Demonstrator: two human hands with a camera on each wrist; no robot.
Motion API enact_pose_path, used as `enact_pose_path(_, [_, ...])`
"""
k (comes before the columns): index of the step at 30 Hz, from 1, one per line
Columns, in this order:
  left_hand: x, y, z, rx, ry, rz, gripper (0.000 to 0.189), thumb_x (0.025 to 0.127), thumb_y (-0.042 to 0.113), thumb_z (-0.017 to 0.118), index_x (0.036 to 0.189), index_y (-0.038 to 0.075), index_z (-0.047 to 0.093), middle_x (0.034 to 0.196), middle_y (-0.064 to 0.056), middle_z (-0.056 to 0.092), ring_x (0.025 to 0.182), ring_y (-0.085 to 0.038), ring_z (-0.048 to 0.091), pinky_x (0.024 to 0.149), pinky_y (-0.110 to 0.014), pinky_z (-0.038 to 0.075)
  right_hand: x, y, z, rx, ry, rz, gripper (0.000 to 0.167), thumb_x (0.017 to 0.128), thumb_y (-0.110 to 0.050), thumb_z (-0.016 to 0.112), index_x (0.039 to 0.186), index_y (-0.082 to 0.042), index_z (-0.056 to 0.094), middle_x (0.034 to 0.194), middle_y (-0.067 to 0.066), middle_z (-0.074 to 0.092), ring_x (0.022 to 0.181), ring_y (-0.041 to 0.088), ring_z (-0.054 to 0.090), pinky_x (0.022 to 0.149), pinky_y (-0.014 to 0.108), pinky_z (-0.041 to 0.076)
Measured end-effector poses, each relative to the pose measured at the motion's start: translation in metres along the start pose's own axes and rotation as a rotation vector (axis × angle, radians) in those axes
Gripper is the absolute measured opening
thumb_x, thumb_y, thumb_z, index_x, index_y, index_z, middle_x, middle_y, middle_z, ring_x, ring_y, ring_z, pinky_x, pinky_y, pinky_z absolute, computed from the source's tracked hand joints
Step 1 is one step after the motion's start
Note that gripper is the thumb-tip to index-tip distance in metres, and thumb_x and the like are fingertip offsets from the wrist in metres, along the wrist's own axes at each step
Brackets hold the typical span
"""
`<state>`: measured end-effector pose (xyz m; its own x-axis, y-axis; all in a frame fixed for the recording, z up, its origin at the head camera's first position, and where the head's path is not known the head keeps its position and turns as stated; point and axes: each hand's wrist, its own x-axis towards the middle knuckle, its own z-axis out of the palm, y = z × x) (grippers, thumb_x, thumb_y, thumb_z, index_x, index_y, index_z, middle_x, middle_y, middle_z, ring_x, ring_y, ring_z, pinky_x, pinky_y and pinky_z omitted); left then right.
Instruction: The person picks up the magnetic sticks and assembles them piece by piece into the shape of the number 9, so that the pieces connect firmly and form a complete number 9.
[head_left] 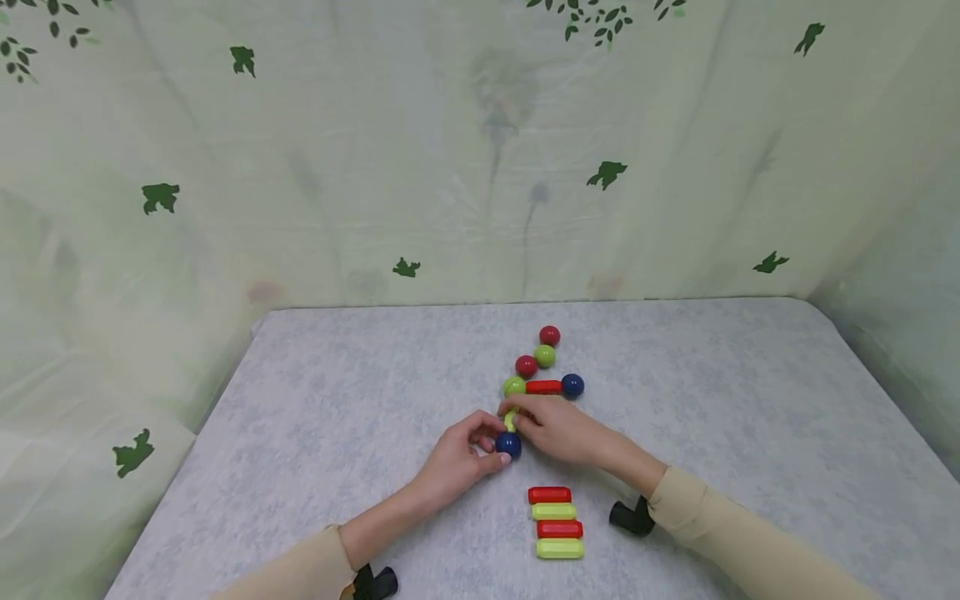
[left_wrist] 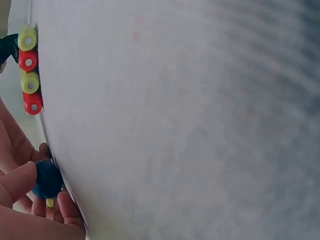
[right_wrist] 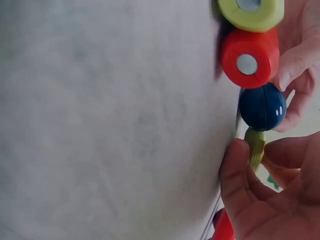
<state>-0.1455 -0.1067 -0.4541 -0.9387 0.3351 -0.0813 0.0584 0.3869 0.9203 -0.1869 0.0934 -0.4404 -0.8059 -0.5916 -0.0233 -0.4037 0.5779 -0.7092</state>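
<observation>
In the middle of the table, my left hand (head_left: pixel 456 457) holds a dark blue ball (head_left: pixel 508 445) between thumb and fingers. My right hand (head_left: pixel 564 430) reaches in from the right and pinches a short yellow-green rod (right_wrist: pixel 255 147) that meets the ball. Just beyond the fingers, a green ball (head_left: pixel 514 386), a red rod (head_left: pixel 543 387) and another blue ball (head_left: pixel 572 385) lie in a row, touching. Whether the pinched rod touches that green ball is hidden by my right hand. The left wrist view shows the held ball (left_wrist: pixel 48 179) under the thumb.
Nearer me lies a stack-like row of rods, two red (head_left: pixel 550 495) and two yellow-green (head_left: pixel 559 548), with round metallic ends. Farther back are two red balls (head_left: pixel 550 336) with a green ball (head_left: pixel 545 356) between them. A leaf-patterned curtain (head_left: pixel 480 167) hangs behind the table (head_left: pixel 360 375).
</observation>
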Motion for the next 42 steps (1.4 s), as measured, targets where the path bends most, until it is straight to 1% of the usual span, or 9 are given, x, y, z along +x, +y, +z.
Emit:
enact_pose_path(7, [0.001,0.007,0.002,-0.034,0.002,0.010,0.032,0.088,0.007,0.072,0.118,0.009,0.062,0.110,-0.006,0.060,0.090,-0.021,0.051,0.069,-0.026,0.045,-0.013,0.001,-0.006,0.019,0.004,-0.017,0.024,0.101,-0.012,0.054,0.122,-0.019,0.063,0.097,-0.004,0.063,0.080,0.010,0.057,0.071,0.027,0.048])
enact_pose_path(10, [0.002,0.010,0.003,-0.043,-0.005,-0.030,0.032,0.089,0.005,0.070,0.120,0.010,0.063,0.111,-0.006,0.060,0.092,-0.021,0.051,0.073,-0.028,0.046,-0.027,0.000,-0.011,0.020,0.008,-0.001,0.023,0.099,-0.012,0.057,0.121,-0.017,0.064,0.105,-0.004,0.065,0.088,0.011,0.057,0.078,0.030,0.050])
enact_pose_path(14, [0.003,0.013,0.004,-0.099,0.009,-0.119,0.031,0.089,0.004,0.069,0.120,0.009,0.065,0.105,-0.008,0.059,0.093,-0.022,0.050,0.073,-0.030,0.046,-0.047,0.000,-0.013,0.034,-0.066,0.044,0.022,0.097,-0.013,0.061,0.118,-0.014,0.066,0.100,-0.007,0.064,0.086,0.011,0.057,0.076,0.029,0.050])
enact_pose_path(19, [0.001,0.015,0.007,-0.148,0.077,-0.193,0.031,0.089,0.004,0.069,0.120,0.009,0.067,0.104,-0.008,0.059,0.095,-0.024,0.050,0.075,-0.030,0.047,-0.065,0.003,-0.012,0.059,-0.172,0.059,0.024,0.095,-0.016,0.065,0.119,-0.017,0.066,0.098,-0.013,0.061,0.084,0.009,0.055,0.074,0.027,0.048])
enact_pose_path(25, [-0.003,0.017,0.014,-0.138,0.158,-0.230,0.030,0.090,0.004,0.069,0.119,0.009,0.067,0.102,-0.007,0.059,0.094,-0.023,0.051,0.074,-0.028,0.048,-0.071,0.003,-0.007,0.078,-0.210,0.067,0.025,0.093,-0.021,0.068,0.118,-0.021,0.068,0.102,-0.018,0.061,0.088,0.006,0.055,0.078,0.027,0.048])
enact_pose_path(29, [-0.002,0.016,0.019,-0.160,0.181,-0.238,0.029,0.089,0.004,0.069,0.118,0.009,0.068,0.101,-0.007,0.060,0.094,-0.023,0.051,0.074,-0.028,0.047,-0.072,0.002,-0.006,-0.002,-0.159,0.058,0.023,0.093,-0.019,0.068,0.116,-0.019,0.069,0.100,-0.018,0.061,0.086,0.003,0.055,0.079,0.028,0.049])
enact_pose_path(34, [-0.002,0.016,0.023,-0.186,0.195,-0.251,0.029,0.089,0.002,0.068,0.117,0.009,0.068,0.100,-0.008,0.059,0.094,-0.023,0.051,0.072,-0.028,0.047,-0.069,0.004,-0.007,-0.121,-0.017,0.061,0.023,0.093,-0.016,0.069,0.116,-0.017,0.069,0.097,-0.014,0.058,0.082,0.005,0.055,0.074,0.027,0.050])
enact_pose_path(38, [-0.003,0.016,0.024,-0.208,0.194,-0.253,0.029,0.089,0.001,0.068,0.117,0.009,0.068,0.100,-0.009,0.059,0.093,-0.024,0.051,0.071,-0.028,0.046,-0.064,0.006,-0.008,-0.147,0.055,0.054,0.024,0.092,-0.012,0.069,0.115,-0.015,0.069,0.095,-0.011,0.057,0.081,0.007,0.054,0.072,0.027,0.049])
enact_pose_path(42, [-0.004,0.017,0.025,-0.225,0.189,-0.241,0.029,0.089,0.002,0.068,0.117,0.008,0.067,0.101,-0.009,0.059,0.093,-0.023,0.051,0.071,-0.027,0.046,-0.058,0.006,-0.008,-0.136,0.070,0.040,0.023,0.092,-0.010,0.068,0.115,-0.016,0.069,0.097,-0.010,0.057,0.083,0.008,0.054,0.074,0.027,0.050])
